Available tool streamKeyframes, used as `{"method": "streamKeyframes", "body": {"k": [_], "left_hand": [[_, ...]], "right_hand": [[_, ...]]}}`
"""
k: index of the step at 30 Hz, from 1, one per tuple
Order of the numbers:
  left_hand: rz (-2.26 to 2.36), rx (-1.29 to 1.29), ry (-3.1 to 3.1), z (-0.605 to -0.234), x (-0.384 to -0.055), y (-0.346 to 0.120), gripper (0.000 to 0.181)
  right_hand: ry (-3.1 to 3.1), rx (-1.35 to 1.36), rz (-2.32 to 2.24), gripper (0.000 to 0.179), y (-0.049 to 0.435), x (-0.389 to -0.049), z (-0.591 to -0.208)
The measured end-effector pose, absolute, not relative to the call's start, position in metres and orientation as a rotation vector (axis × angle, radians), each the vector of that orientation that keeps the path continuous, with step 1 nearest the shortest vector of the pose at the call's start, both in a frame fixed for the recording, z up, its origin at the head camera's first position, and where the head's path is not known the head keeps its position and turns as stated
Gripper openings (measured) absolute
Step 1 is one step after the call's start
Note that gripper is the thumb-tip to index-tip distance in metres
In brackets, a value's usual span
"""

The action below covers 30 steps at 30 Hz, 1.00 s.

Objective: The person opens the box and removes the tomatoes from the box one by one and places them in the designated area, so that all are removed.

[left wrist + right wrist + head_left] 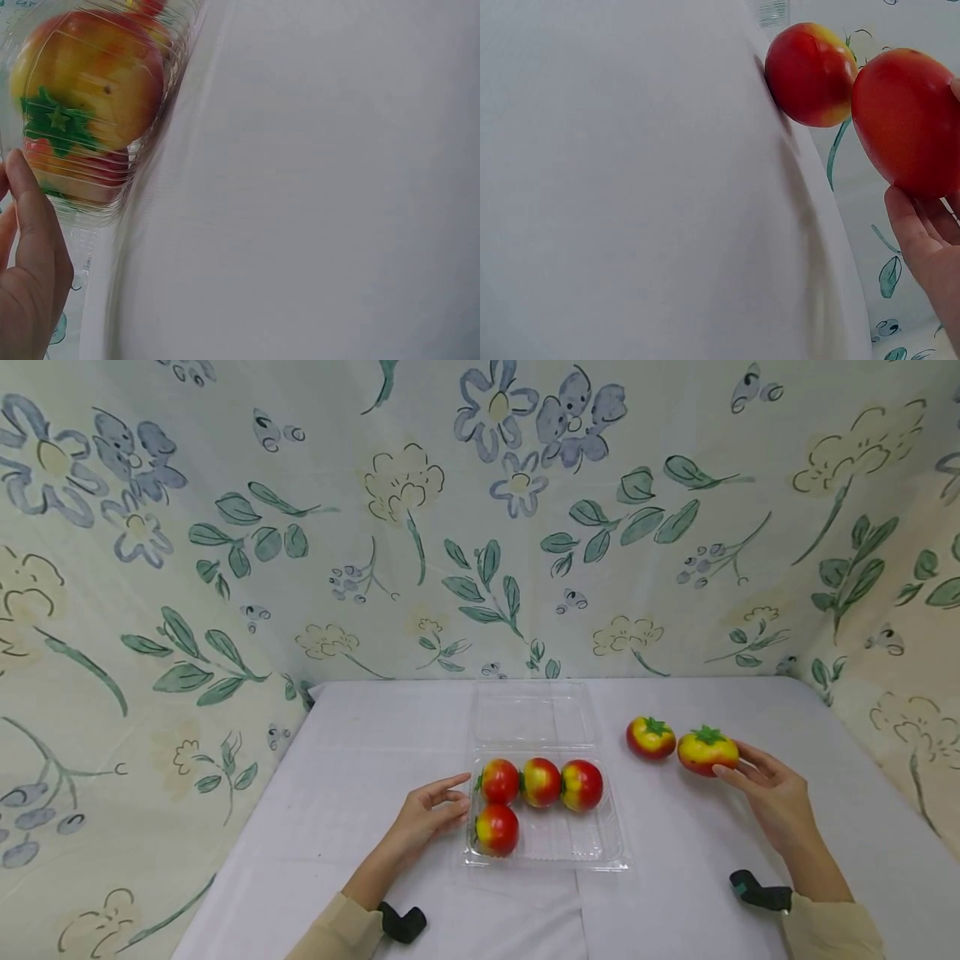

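My right hand [776, 797] grips a red-and-yellow tomato [707, 753] with a green leafy top, thumb on the near side and fingers round the right. In the right wrist view this tomato [907, 124] appears raised off the white cloth. Just left of it, a second tomato [650, 738] sits on the table. A clear plastic clamshell box [551, 852] lies with its lid [534, 714] folded back. Inside are several tomatoes, three along the back row and one tomato [497, 829] at front left. My left hand [423, 818], fingers relaxed, is right at the box's left wall.
A white cloth covers the table [360, 735]. Behind and at both sides hangs a flower-printed curtain [480, 527]. Black wrist-worn pieces show by each sleeve, such as the black piece [759, 891] on the right. The box's front right part shows bare plastic.
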State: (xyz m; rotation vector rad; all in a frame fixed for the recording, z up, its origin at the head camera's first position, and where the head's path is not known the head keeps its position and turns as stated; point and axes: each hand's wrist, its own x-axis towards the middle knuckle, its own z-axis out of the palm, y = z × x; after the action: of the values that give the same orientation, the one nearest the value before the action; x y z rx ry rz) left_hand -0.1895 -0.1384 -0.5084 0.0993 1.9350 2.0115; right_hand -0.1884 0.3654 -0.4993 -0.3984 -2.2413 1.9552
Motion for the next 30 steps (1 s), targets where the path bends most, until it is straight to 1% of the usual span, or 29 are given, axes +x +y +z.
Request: {"method": "streamKeyframes", "body": {"k": [11,30], "left_hand": [[2.006,0.104,1.942,-0.509,-0.19,-0.139,0.049],[2.014,0.105,1.935,-0.51,-0.191,-0.139,0.049]], "right_hand": [[-2.223,-0.434,1.986,0.08,0.369,-0.194,-0.507],[-1.993,-0.423,2.178,0.077,0.374,-0.201,-0.514]]}}
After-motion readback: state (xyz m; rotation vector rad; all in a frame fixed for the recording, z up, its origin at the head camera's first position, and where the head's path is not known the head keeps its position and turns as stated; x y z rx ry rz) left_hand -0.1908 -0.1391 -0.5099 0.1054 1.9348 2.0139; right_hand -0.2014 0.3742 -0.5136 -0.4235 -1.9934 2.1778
